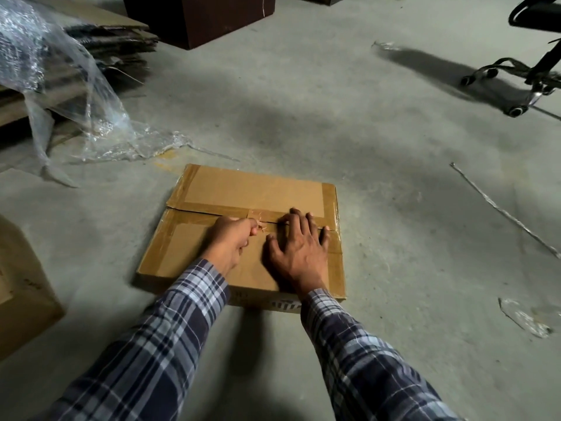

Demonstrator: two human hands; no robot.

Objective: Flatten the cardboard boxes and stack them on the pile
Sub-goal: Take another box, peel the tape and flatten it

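Note:
A flat, taped cardboard box [252, 192] lies on the concrete floor in front of me, its two top flaps meeting at a seam sealed with brown tape. My left hand [232, 243] pinches a loose bit of the tape at the middle of the seam. My right hand [299, 243] lies flat on the near flap with fingers spread, the fingertips at the seam. A pile of flattened cardboard [100, 53] sits at the far left, partly covered by plastic wrap.
Crumpled clear plastic wrap [100, 117] spills from the pile onto the floor. Another cardboard box [21, 287] stands at the left edge. A dark cabinet [197, 16] is at the back, an office chair base [522, 77] at the upper right. Tape scraps [528, 319] lie right.

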